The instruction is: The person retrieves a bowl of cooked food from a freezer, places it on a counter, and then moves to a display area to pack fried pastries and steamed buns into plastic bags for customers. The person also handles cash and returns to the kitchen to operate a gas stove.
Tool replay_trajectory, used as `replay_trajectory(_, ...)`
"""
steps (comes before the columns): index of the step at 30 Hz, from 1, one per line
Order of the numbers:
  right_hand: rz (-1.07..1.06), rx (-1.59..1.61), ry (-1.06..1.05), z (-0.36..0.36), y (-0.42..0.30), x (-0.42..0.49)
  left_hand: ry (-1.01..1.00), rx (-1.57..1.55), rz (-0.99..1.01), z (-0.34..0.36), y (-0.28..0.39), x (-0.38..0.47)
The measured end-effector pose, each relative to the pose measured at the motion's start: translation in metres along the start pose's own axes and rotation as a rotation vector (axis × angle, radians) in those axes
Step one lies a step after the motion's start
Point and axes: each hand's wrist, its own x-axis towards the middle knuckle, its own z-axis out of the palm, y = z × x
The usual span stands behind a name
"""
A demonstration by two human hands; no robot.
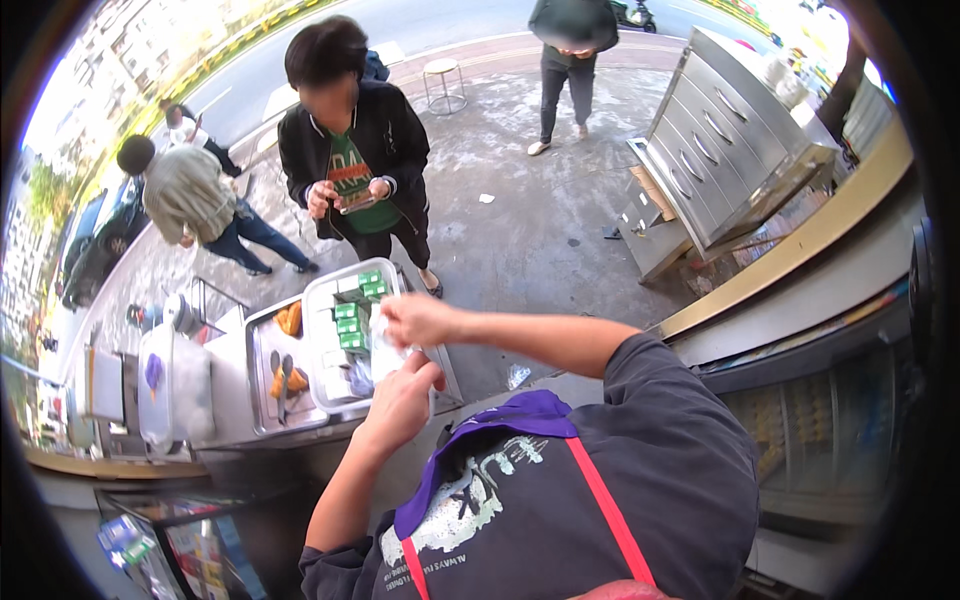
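Both hands are raised at the right edge of a white plastic tub point(319, 375) that holds small green-and-white boxes point(352, 328). My right hand point(420, 321), blurred, has its fingers closed at the top of a thin whitish plastic bag point(384, 351). Just below it, my left hand point(405, 394) is curled by the same bag, its fingers pinched on the bag's edge. What the bag contains cannot be told. Left of the tub, a metal tray point(260, 390) carries golden-brown fried food point(289, 319) and metal tongs point(282, 382), which rest on one piece.
A person in a black jacket point(352, 142) stands across the counter holding a phone. Further left are a clear plastic bin point(176, 390) and a person in a light jacket point(191, 187). A steel drawer cabinet point(712, 142) stands right; another person point(574, 60) is beyond, near a stool point(441, 67).
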Motion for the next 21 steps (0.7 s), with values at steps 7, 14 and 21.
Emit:
replay_trajectory(7, 0.070, 0.895, -0.316, 0.041, -0.055, -0.049, -0.123, -0.617, 0.091, -0.089, -0.032, -0.025)
replay_trajectory(14, -0.370, -0.375, -0.441, 0.026, -0.088, -0.057, -0.158, -1.071, -0.201, -0.061, -0.057, -0.035)
replay_trajectory(21, -0.460, -0.925, -0.296, 0.014, -0.072, -0.064, -0.023, -0.400, -0.018, -0.035, -0.045, 0.006)
